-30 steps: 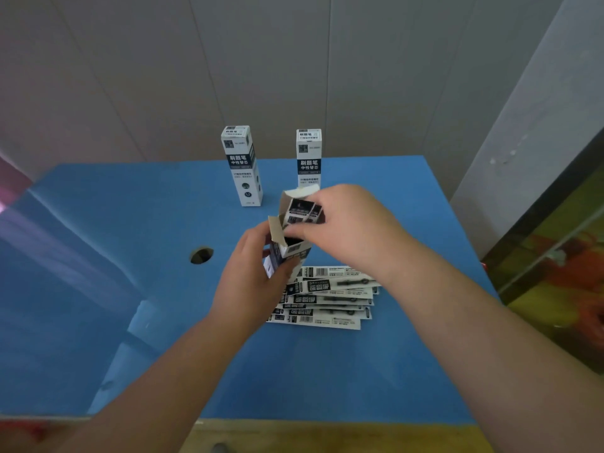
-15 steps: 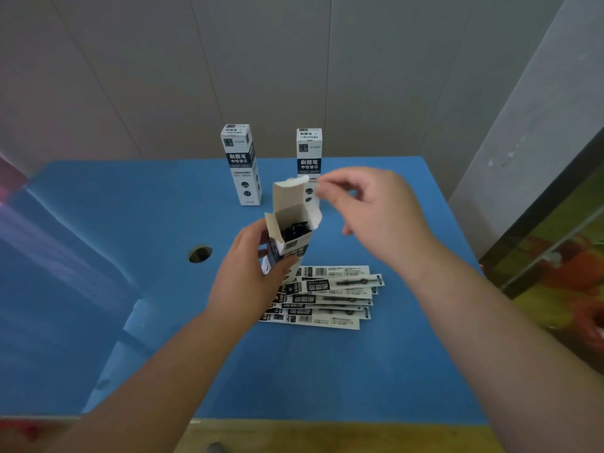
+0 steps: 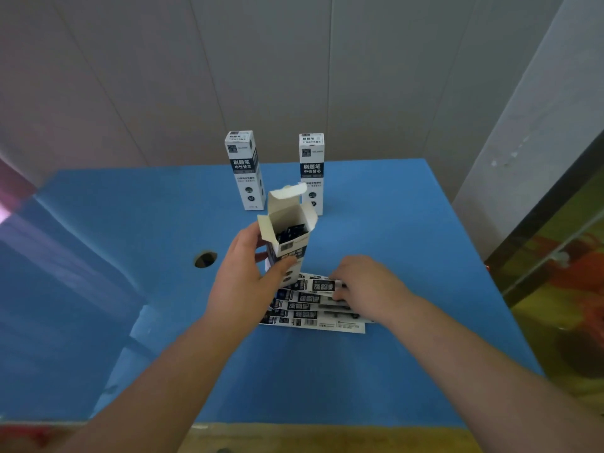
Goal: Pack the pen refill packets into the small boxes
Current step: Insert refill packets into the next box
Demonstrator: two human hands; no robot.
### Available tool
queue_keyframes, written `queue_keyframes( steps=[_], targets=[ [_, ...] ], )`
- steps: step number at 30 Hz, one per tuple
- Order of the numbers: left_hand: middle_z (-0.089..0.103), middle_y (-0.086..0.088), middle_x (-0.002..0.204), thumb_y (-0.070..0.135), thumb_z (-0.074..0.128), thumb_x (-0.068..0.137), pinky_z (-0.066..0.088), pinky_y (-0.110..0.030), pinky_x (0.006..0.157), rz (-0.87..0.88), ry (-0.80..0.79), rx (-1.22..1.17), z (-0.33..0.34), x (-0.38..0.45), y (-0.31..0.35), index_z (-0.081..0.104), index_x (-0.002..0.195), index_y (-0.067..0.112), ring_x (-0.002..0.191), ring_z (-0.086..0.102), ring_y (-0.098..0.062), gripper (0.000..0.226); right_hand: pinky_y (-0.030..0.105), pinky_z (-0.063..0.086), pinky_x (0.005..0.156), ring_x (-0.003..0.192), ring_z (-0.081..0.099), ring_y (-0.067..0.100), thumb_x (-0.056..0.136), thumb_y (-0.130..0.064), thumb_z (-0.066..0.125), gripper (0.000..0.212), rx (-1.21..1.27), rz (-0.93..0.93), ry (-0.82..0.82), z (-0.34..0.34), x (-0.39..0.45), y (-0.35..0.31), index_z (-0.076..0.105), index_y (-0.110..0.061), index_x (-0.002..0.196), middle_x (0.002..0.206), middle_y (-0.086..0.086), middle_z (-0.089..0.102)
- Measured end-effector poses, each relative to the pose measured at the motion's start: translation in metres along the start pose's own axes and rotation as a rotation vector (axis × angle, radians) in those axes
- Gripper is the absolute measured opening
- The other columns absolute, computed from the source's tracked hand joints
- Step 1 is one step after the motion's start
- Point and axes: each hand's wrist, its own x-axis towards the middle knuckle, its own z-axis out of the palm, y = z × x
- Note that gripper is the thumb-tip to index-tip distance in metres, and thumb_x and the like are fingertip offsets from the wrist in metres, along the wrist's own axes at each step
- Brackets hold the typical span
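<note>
My left hand [image 3: 243, 282] grips a small white-and-black box [image 3: 287, 237] upright above the blue table [image 3: 392, 256], its top flaps open and dark refill packets showing inside. Below it lies a pile of several pen refill packets [image 3: 313, 308], fanned out flat. My right hand [image 3: 366, 286] is down on the pile's right end, fingers curled over the topmost packet; the fingertips pinch its end. Two closed boxes stand upright at the back: one on the left [image 3: 245, 170] and one on the right [image 3: 311, 168].
A round hole [image 3: 205, 259] is in the tabletop left of my left hand. The table's right edge drops beside a grey wall panel [image 3: 523, 132]. A yellow strip [image 3: 327, 436] runs along the near edge.
My right hand has left the open box's mouth and dropped down to the packet pile. The left hand still holds the box upright, slightly raised.
</note>
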Motion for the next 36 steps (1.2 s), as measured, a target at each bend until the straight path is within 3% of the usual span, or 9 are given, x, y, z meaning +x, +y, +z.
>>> queue_keyframes(
  steps=[3,6,10,17,24,30,36],
  targets=[
    [0.061,0.026,0.125,0.032,0.077,0.091,0.046,-0.016,0.088,0.002,0.020,0.008,-0.006,0.001,0.000,0.051,0.128,0.052,0.113,0.057,0.014,0.050,0.034,0.049,0.078,0.106,0.061,0.028,0.091,-0.034,0.070,0.024,0.041,0.050,0.005,-0.002,0.001,0.002,0.072,-0.019,0.110,0.106,0.004,0.064],
    [0.061,0.027,0.124,0.034,0.077,0.090,0.046,-0.017,0.087,-0.003,0.029,0.009,-0.010,0.002,0.001,0.049,0.124,0.058,0.112,0.058,0.013,0.050,0.031,0.041,0.064,0.084,0.060,0.024,0.089,-0.034,0.071,0.018,0.062,0.103,-0.049,-0.004,0.005,0.004,0.070,-0.017,0.091,0.084,0.000,0.062],
    [0.060,0.029,0.125,0.046,0.073,0.086,0.046,-0.016,0.086,0.003,0.032,0.025,-0.013,0.002,0.003,0.046,0.117,0.068,0.113,0.057,0.014,0.047,0.030,0.034,0.051,0.067,0.056,0.023,0.090,-0.031,0.066,0.031,0.097,0.151,-0.045,-0.009,0.005,0.006,0.055,-0.016,0.066,0.067,0.001,0.057],
    [0.061,0.027,0.124,0.038,0.076,0.090,0.050,-0.025,0.090,-0.029,0.036,0.021,-0.013,0.002,-0.003,0.047,0.120,0.064,0.112,0.060,0.010,0.050,0.029,0.032,0.049,0.058,0.050,0.018,0.091,-0.031,0.063,0.035,0.039,0.135,-0.050,-0.035,0.000,0.012,0.049,-0.019,0.061,0.063,0.000,0.052],
    [0.062,0.025,0.125,0.033,0.075,0.092,0.052,-0.027,0.092,-0.024,0.024,-0.005,-0.008,0.005,-0.003,0.048,0.118,0.065,0.113,0.062,0.005,0.049,0.032,0.043,0.064,0.086,0.062,0.027,0.097,-0.024,0.057,0.014,0.023,0.126,-0.156,-0.041,0.003,0.017,0.060,-0.014,0.088,0.087,0.004,0.060],
    [0.063,0.023,0.126,0.037,0.074,0.091,0.051,-0.030,0.093,-0.044,0.003,0.023,-0.002,0.008,-0.005,0.050,0.128,0.051,0.114,0.061,0.005,0.046,0.030,0.032,0.051,0.068,0.053,0.019,0.097,-0.024,0.058,0.027,0.039,0.123,-0.145,-0.041,0.004,0.021,0.050,-0.017,0.072,0.074,0.000,0.054],
    [0.063,0.021,0.128,0.039,0.073,0.092,0.053,-0.033,0.095,-0.027,-0.015,0.055,0.001,0.008,-0.005,0.051,0.131,0.047,0.117,0.061,0.003,0.046,0.028,0.037,0.049,0.059,0.055,0.015,0.096,-0.028,0.059,0.026,0.142,0.153,-0.131,-0.050,-0.001,0.024,0.055,-0.021,0.071,0.071,0.001,0.058]
  ],
)
